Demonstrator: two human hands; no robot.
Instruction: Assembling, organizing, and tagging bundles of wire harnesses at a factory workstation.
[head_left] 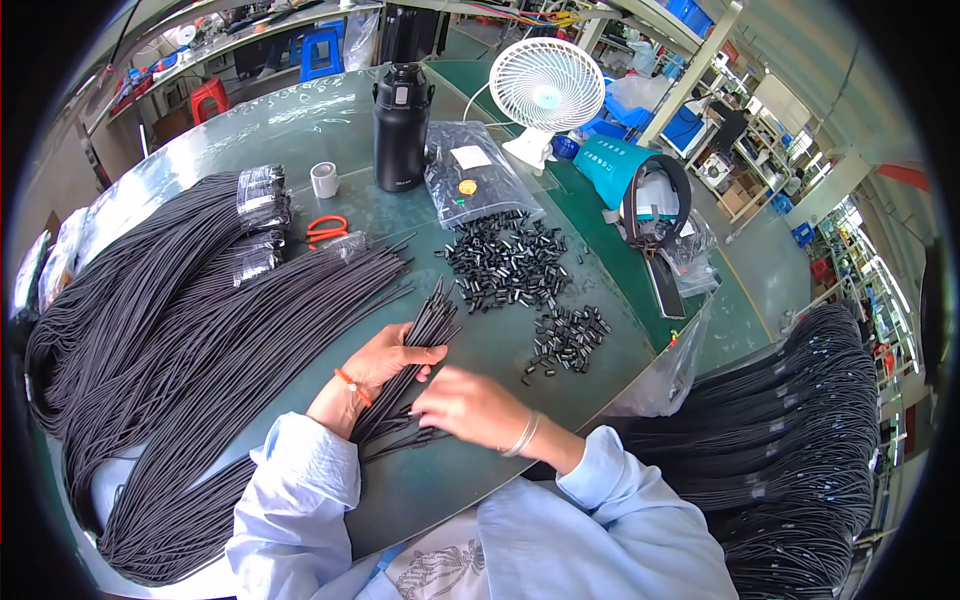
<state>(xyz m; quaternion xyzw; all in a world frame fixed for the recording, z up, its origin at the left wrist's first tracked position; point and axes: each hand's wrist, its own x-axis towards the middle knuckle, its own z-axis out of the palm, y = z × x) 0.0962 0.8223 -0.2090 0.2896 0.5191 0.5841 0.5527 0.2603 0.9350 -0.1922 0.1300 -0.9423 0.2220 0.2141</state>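
My left hand (385, 360) is closed round a bundle of thin black cables (432, 318), their cut ends pointing up and away from me. Just right of it, my right hand (472, 408) is slightly blurred, with its fingers curled in at a few loose cable ends (425, 437) below the bundle. What those fingers pinch, if anything, is too small to make out. Beyond the hands lie a large heap of small black tube-like caps (505, 262) and a smaller heap of the same caps (568, 340).
Long black cable bundles (170, 290) cover the table's left side; more hang at right (780, 430). Farther back are orange-handled scissors (327, 232), a tape roll (324, 180), a black bottle (401, 130), a plastic bag (480, 185), a white fan (547, 95) and a phone (664, 285).
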